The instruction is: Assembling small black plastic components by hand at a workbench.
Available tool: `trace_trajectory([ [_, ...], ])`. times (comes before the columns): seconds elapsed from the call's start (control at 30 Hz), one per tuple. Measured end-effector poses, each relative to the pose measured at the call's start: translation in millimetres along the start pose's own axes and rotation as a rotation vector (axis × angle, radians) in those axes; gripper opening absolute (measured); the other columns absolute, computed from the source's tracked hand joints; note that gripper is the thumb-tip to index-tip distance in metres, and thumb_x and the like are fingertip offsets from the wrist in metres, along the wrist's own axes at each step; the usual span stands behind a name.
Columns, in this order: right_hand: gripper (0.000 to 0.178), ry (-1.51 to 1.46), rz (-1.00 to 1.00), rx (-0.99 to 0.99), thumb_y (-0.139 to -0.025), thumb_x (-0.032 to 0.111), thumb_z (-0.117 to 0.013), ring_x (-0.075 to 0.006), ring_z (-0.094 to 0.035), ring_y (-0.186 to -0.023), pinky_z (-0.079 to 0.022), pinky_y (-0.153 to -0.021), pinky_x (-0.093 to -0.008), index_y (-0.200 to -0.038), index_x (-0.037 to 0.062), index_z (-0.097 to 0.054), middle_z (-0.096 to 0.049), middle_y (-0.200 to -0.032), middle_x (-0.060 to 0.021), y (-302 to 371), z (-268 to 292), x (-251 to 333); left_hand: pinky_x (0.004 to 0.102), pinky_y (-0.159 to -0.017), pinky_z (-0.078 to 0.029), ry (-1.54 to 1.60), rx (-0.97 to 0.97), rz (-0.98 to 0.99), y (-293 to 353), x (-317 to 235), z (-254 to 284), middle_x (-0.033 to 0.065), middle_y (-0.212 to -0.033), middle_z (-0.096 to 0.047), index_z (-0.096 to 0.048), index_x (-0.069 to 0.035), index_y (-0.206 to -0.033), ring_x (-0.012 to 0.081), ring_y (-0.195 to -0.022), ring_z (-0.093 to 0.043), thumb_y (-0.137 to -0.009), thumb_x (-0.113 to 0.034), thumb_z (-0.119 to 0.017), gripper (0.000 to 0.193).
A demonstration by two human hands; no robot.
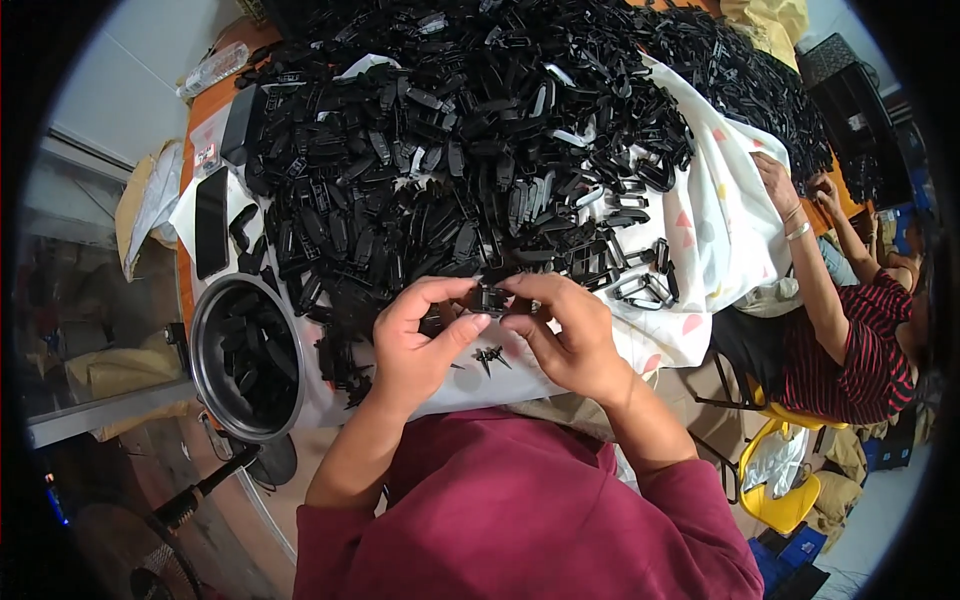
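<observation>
The left hand (420, 340) and the right hand (568, 335) meet near the front edge of the surface (222, 92), just ahead of the person's dark red shirt (560, 510). Between them is a small black plastic part (488, 298) — the fingers of both hands are pinched on it, thumbs toward the shirt and forefingers on the far side. The part sits above the cloth, partly covered by the fingertips.

Just below it, on the pale cloth (690, 240) with its printed coloured shapes, lie a few small black pointed pieces (488, 360), well within the space between the wrists. Beyond the hands spreads a broad heap of black plastic pieces (400, 150), many long and narrow, some catching the light.

To the left, a round metal bowl (197, 365) holds more black pieces. Past it a dark phone (212, 225) lies flat, and a clear plastic bottle (212, 70) rests on its side near the far left corner.

On the right, a co-worker in a striped shirt (850, 340) has a hand (775, 185) on the cloth — another bare hand (826, 193) shows just beside it. A yellow chair (785, 508) stands below.
</observation>
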State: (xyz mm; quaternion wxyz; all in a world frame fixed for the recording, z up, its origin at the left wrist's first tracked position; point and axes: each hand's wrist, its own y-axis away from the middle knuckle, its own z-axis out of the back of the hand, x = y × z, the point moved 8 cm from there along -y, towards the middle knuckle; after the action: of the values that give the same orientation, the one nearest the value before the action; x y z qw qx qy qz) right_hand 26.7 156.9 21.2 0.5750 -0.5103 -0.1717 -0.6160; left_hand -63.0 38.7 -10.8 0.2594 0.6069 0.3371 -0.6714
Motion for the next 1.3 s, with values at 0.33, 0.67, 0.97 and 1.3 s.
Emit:
trace_trajectory([
  [0.33,0.043,0.218,0.193,0.017,-0.067,-0.007,-0.066,-0.0225,-0.055,-0.065,-0.045,-0.054,-0.0297,-0.109,0.0021,-0.060,-0.059,-0.086,-0.0123,10,11,21,0.0209,-0.066,-0.043,-0.026,0.100,-0.059,8,-8,-6,0.0065,-0.095,-0.060,-0.059,0.000,-0.096,0.0089,-0.073,-0.051,-0.077,-0.007,-0.069,0.022],
  [0.67,0.044,0.387,0.185,-0.152,-0.065,-0.004,-0.070,-0.0226,-0.057,-0.067,-0.047,-0.053,-0.0312,-0.108,0.0001,-0.058,-0.059,-0.086,-0.0123,37,-2,20,0.0170,-0.054,-0.036,0.614,-0.044,0.368,27,35,-37,0.0067,-0.102,-0.061,-0.057,-0.001,-0.106,0.0043,-0.062,-0.045,-0.083,-0.011,-0.064,0.027],
  [0.97,0.034,0.163,-0.361,0.024,-0.075,0.013,-0.071,-0.0214,-0.061,-0.069,-0.051,-0.059,-0.0269,-0.103,-0.0026,-0.059,-0.061,-0.082,-0.0123,39,-14,-17,0.0146,-0.049,-0.035,0.750,-0.108,0.414,37,49,-34,0.0099,-0.098,-0.063,-0.059,-0.001,-0.101,0.0016,-0.053,-0.040,-0.089,-0.013,-0.056,0.017],
  [1.3,0.038,0.188,-0.037,0.126,-0.072,0.025,-0.072,-0.0282,-0.056,-0.064,-0.045,-0.056,-0.0353,-0.096,-0.0007,-0.060,-0.057,-0.071,-0.0122,-6,-13,-11,0.0205,-0.064,-0.045,0.377,-0.225,0.188,22,28,11,0.0108,-0.093,-0.064,-0.055,0.000,-0.102,0.0080,-0.068,-0.053,-0.087,-0.017,-0.059,0.023],
])
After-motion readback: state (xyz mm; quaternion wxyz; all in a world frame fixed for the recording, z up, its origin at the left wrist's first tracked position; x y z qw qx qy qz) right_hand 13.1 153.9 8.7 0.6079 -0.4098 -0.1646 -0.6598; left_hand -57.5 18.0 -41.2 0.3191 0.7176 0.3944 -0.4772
